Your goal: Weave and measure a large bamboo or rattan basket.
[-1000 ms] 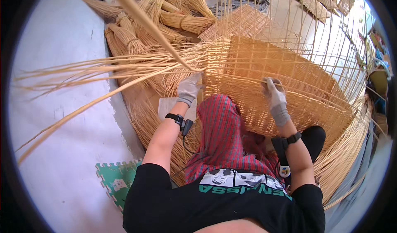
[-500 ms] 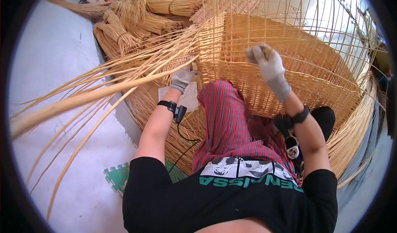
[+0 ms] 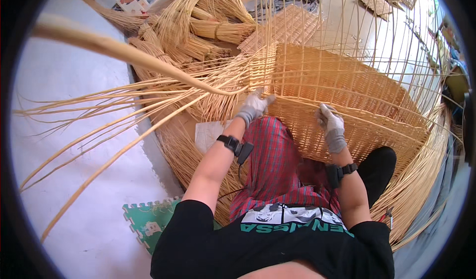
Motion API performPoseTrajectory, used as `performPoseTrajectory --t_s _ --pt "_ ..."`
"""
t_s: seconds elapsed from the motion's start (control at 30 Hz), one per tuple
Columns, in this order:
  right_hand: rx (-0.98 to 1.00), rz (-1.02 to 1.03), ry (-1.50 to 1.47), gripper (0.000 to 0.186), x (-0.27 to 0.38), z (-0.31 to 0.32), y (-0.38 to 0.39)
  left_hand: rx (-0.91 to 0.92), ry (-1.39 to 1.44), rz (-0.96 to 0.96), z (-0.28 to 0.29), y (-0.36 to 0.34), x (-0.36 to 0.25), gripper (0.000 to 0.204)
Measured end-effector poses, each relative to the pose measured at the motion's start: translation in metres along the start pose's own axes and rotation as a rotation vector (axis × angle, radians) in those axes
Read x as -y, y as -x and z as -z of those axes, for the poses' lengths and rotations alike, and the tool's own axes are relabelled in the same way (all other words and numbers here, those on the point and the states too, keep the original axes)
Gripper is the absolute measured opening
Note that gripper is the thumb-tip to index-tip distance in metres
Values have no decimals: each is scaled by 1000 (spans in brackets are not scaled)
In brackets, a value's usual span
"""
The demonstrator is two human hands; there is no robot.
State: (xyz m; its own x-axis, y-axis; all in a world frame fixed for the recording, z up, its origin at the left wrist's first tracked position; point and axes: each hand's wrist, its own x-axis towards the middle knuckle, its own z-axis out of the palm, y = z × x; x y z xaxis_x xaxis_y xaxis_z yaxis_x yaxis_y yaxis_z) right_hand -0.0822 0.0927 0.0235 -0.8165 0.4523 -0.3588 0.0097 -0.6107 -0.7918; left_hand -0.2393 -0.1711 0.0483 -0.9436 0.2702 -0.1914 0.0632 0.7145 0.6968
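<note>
A large rectangular wicker basket (image 3: 342, 71), part woven, rests tilted against my knees, with tall upright stakes rising from its edges. My left hand (image 3: 254, 106), in a pale glove, is closed on the basket's near left corner, its thumb pointing right along the top edge. My right hand (image 3: 331, 124), gloved too, is at the near wall with its fingers pinched around a thin rattan strand (image 3: 300, 99) that runs along that edge. Loose strand ends (image 3: 163, 94) fan out leftward from the corner, and one thick rattan rod (image 3: 129, 53) reaches close to the camera.
Bundles of rattan (image 3: 218, 30) lie at the far left beside a flat woven panel (image 3: 285, 28). More loose strands (image 3: 426, 175) lie along the right. A green foam mat (image 3: 148, 224) is at lower left, and pliers (image 3: 389, 215) lie near my right elbow.
My right hand has come down from above the basket to its near wall. My left hand has shifted rightward in view onto the corner's edge. The view has tilted.
</note>
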Motion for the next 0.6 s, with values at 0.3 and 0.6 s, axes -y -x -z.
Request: performPoseTrajectory --t_s 0.3,0.6 --pt "-108 353 176 13 -8 -17 -33 224 750 64 -8 -9 -8 47" --pt "213 844 545 11 5 -75 69 140 822 62 -25 -17 -5 46"
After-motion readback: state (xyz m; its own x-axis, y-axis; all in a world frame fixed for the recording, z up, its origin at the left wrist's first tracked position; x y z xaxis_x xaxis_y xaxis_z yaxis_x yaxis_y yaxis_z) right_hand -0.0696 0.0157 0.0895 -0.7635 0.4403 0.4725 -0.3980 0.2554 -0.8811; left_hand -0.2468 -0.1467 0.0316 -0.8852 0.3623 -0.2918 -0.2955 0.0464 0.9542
